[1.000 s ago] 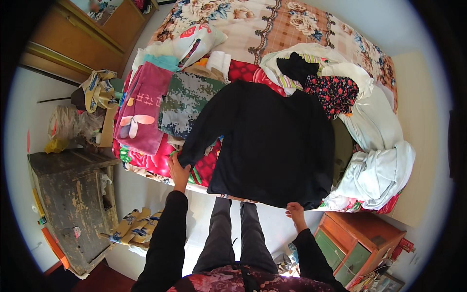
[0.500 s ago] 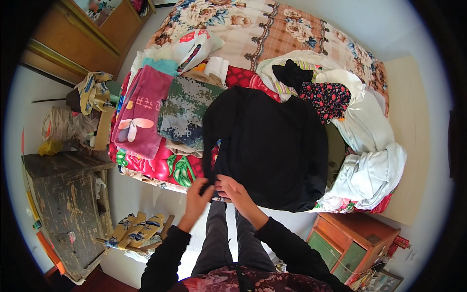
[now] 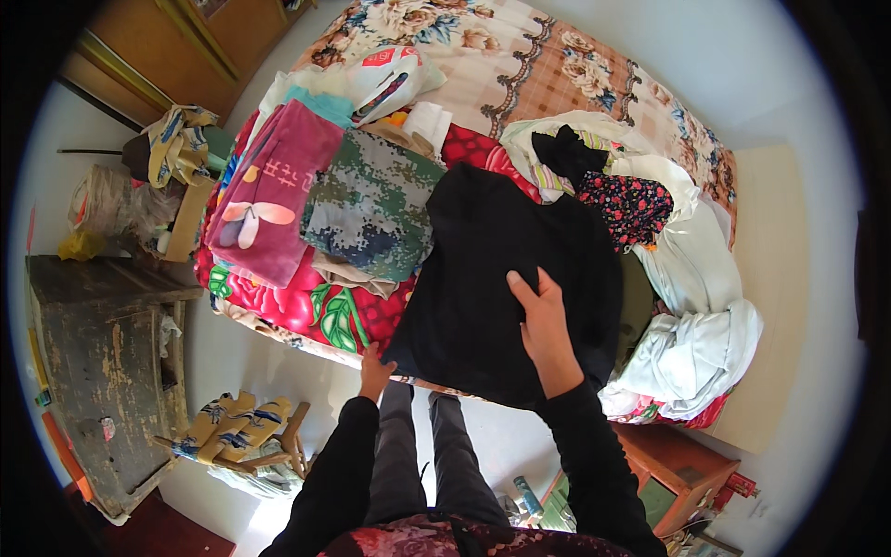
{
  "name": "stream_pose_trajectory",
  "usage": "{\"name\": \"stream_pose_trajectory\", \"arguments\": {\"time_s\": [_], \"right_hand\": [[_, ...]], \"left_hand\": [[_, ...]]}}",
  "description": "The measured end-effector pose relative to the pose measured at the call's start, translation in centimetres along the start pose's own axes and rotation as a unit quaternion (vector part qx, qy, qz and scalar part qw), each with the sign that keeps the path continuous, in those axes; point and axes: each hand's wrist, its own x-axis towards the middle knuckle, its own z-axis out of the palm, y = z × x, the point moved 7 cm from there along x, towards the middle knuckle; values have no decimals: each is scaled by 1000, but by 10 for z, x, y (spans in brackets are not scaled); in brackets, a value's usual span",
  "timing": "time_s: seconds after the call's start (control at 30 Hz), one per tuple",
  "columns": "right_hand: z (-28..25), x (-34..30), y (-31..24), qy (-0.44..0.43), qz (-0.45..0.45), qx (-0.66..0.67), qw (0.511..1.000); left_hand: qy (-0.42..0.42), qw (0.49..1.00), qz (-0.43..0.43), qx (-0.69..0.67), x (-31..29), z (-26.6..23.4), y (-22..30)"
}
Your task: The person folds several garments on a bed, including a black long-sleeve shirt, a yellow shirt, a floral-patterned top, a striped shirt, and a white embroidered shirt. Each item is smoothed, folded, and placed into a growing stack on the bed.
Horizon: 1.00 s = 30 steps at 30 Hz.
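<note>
A black long-sleeved top (image 3: 483, 269) lies spread near the bed's front edge. At its lower left corner my left hand (image 3: 375, 373) is closed on the cloth, its fingers partly hidden. My right hand (image 3: 546, 330) rests on the middle of the top, thumb and fingers apart. Left of the top are a folded camouflage garment (image 3: 371, 204) and a folded purple cloth (image 3: 274, 190) with a flower design. Beside its right edge lie a black floral cloth (image 3: 626, 204) and an olive green piece (image 3: 637, 297), partly covered.
Rumpled white cloth (image 3: 710, 343) lies at the bed's right end. A white plastic bag (image 3: 399, 79) sits behind the folded clothes. Below the bed's front edge are a small wooden chair (image 3: 251, 432) and a reddish wooden cabinet (image 3: 673, 464); a worn dark cabinet (image 3: 111, 371) stands left.
The sleeve at the top's left side no longer hangs out; that side is now a straight edge. My right hand has moved right onto the cloth, and my left hand slightly down.
</note>
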Motion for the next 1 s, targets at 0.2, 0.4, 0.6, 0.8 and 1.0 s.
{"name": "stream_pose_trajectory", "arguments": {"time_s": [0.2, 0.4, 0.6, 0.8, 1.0], "right_hand": [[-10, 18, -62, -10, -49, -31, 998], [-61, 10, -127, 69, -130, 74, 986], [-153, -11, -148, 152, -167, 89, 970], [-208, 2, -119, 187, -135, 25, 973], [-215, -14, -140, 223, -169, -49, 959]], "left_hand": [[-112, 983, -28, 140, 7, 15, 29], [-125, 980, 128, 92, -34, 11, 109], [-225, 937, 253, 89, -96, 86, 185], [-348, 895, 235, 151, -111, 174, 199], [-401, 877, 241, 110, -97, 214, 172]]}}
